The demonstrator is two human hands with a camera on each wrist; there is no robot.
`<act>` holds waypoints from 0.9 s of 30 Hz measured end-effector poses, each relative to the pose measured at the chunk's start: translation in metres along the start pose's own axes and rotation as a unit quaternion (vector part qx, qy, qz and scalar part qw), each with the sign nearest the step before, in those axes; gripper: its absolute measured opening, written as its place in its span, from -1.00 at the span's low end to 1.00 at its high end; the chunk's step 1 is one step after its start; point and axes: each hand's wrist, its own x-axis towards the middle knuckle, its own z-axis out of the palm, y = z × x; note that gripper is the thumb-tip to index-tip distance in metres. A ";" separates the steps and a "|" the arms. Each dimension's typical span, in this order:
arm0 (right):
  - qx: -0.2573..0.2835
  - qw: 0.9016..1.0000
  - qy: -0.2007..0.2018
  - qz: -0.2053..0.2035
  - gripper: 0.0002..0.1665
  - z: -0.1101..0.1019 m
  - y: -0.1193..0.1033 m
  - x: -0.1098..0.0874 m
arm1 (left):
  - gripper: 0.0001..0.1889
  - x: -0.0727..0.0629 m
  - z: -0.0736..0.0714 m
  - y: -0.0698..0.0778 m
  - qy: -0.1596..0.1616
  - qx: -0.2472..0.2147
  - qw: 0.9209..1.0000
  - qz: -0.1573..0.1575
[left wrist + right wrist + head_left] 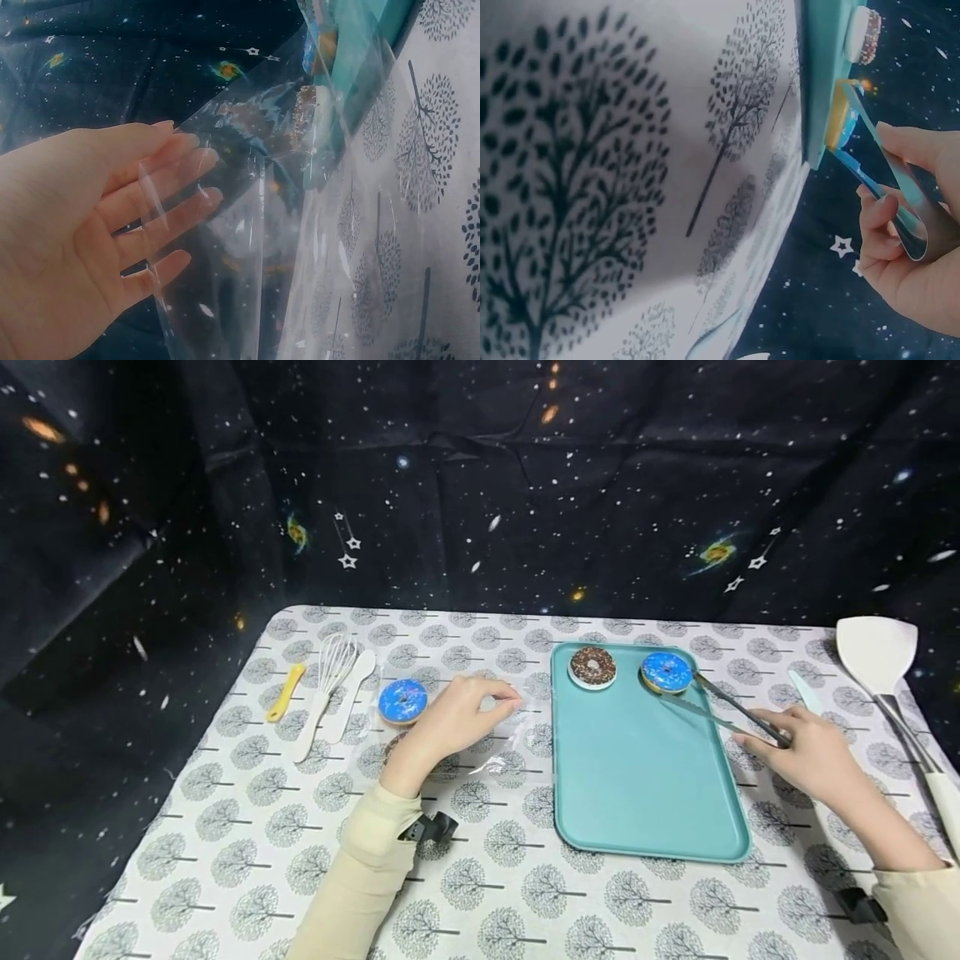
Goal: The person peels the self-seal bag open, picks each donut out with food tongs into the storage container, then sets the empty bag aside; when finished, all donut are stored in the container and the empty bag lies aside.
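Observation:
Between thumb and forefinger, my left hand (463,717) pinches the edge of a clear plastic bag (225,262). A blue-iced toy donut (402,702) and a brown one, mostly hidden by the left wrist, lie by the bag. My right hand (813,756) grips metal tongs (900,184). Their tips sit on either side of another blue-iced donut (667,672) at the far right corner of the teal tray (637,793). At the tray's far left corner lies a brown sprinkled donut (592,667) with a white base.
Left of the bag lie a yellow-handled tool (286,693), a white whisk (324,697) and a white spoon-like utensil (352,695). On the right are a pale blue blade (806,691) and a large white spatula (877,652). A dark starry cloth (480,485) hangs behind the table.

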 end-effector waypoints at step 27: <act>0.059 0.974 0.031 -0.216 -0.45 0.019 -0.109 -0.010 | -0.72 -0.003 -0.006 -0.001 0.007 -0.017 1.000 0.005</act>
